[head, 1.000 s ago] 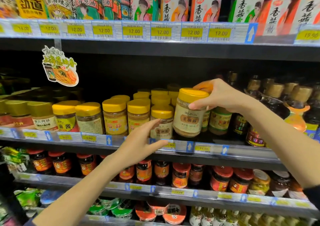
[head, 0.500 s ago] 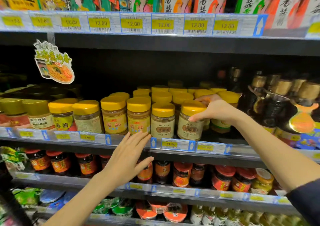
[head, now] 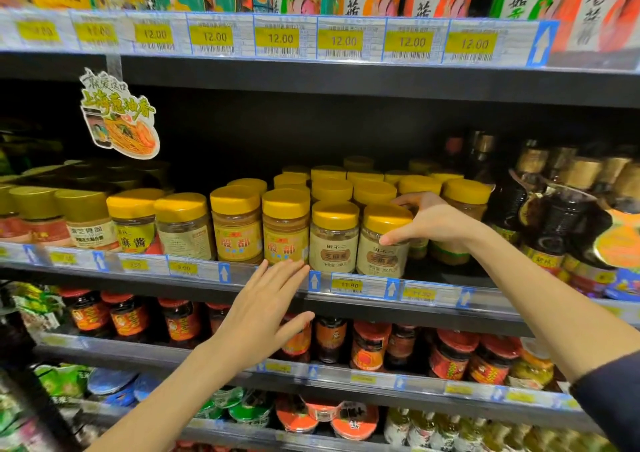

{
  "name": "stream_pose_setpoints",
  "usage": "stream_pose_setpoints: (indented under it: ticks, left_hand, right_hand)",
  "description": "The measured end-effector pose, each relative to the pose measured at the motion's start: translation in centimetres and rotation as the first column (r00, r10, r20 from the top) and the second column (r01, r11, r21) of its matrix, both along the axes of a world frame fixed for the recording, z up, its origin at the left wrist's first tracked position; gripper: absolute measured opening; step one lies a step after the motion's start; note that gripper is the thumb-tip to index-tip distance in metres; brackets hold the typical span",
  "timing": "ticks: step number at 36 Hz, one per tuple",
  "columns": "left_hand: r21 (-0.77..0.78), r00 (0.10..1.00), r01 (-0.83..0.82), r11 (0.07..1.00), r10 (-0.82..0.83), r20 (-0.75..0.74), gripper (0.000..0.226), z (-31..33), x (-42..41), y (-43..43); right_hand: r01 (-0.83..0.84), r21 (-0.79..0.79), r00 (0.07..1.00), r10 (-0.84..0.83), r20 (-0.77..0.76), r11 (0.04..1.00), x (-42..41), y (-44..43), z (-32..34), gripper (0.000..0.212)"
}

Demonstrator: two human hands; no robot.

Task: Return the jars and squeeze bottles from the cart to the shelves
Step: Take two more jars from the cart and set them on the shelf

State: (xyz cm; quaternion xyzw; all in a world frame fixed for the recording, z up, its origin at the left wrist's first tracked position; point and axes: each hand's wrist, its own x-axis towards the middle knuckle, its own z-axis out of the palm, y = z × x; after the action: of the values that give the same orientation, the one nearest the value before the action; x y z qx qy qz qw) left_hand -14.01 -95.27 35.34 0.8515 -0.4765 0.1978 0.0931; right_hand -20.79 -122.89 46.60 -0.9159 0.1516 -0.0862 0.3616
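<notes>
A yellow-lidded sesame paste jar [head: 382, 243] with a cream label stands at the front of the middle shelf [head: 363, 287], beside a matching jar [head: 334, 240]. My right hand [head: 429, 221] wraps the jar's lid and right side, thumb at its front. My left hand [head: 266, 313] is flat and spread in front of the shelf edge below the yellow-labelled jars [head: 285, 229], holding nothing. The cart is not in view.
More yellow-lidded jars fill the rows behind. Dark sauce bottles [head: 557, 223] crowd the shelf's right. Gold-lidded jars [head: 86, 219] stand at the left. Red-lidded chili jars [head: 367, 347] line the shelf below. A paper promo tag [head: 117, 115] hangs from the top shelf.
My right hand lowered the jar from the air onto the front of the shelf beside its match. My left hand opened flatter and sank below the shelf edge.
</notes>
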Motion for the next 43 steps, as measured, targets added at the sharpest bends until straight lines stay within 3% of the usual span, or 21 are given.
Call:
stream_pose_setpoints:
  ticks: [3, 13, 15, 18, 23, 27, 33, 39, 43]
  left_hand:
    - [-0.005, 1.0, 0.002, 1.0, -0.002, 0.0, 0.067, 0.1, 0.0, -0.1]
    - [-0.01, 0.997, 0.006, 1.0, -0.006, -0.083, 0.085, 0.8, -0.1, -0.4]
    - [0.009, 0.992, 0.021, 1.0, -0.02, -0.126, 0.089, 1.3, -0.1, -0.2]
    - [0.018, 0.983, 0.025, 1.0, -0.021, -0.183, 0.074, 2.4, -0.2, 0.4]
    - [0.025, 0.975, -0.023, 0.999, 0.028, -0.222, 0.064, 4.3, -0.2, 2.8]
    - [0.059, 0.967, -0.116, 0.991, 0.127, -0.219, 0.063, 5.2, -0.2, 6.2]
    - [0.096, 0.909, -0.304, 0.948, 0.319, -0.268, 0.065, 4.7, -0.6, 15.3]
    - [0.208, 0.769, -0.517, 0.83, 0.557, -0.314, 0.067, 2.7, -1.7, 28.9]
    - [0.289, 0.625, -0.64, 0.713, 0.701, -0.344, 0.071, 1.0, -3.6, 38.9]
  right_hand:
    - [-0.016, -0.029, 1.0, 0.016, 0.02, 0.999, -0.1, -0.1, -0.2, 0.095]
    - [-0.019, -0.108, 1.0, 0.022, 0.02, 0.994, -1.1, 0.8, -0.1, 0.087]
    - [-0.05, -0.169, 0.999, 0.05, -0.006, 0.984, -1.5, 1.4, 0.6, 0.086]
    - [-0.076, -0.33, 0.997, 0.066, -0.039, 0.941, -2.3, 2.6, 1.8, 0.088]
    - [-0.11, -0.516, 0.977, 0.188, 0.101, 0.85, -3.4, 6.1, 3.4, 0.085]
    - [-0.297, -0.513, 0.909, 0.404, 0.108, 0.805, -2.7, 10.8, 2.9, 0.08]
    - [-0.541, -0.498, 0.787, 0.617, -0.016, 0.678, 1.2, 20.0, -0.1, 0.078]
    - [-0.731, -0.441, 0.644, 0.741, -0.192, 0.521, 6.1, 32.2, -3.1, 0.078]
    - [-0.822, -0.406, 0.536, 0.784, -0.313, 0.4, 8.7, 41.7, -5.1, 0.082]
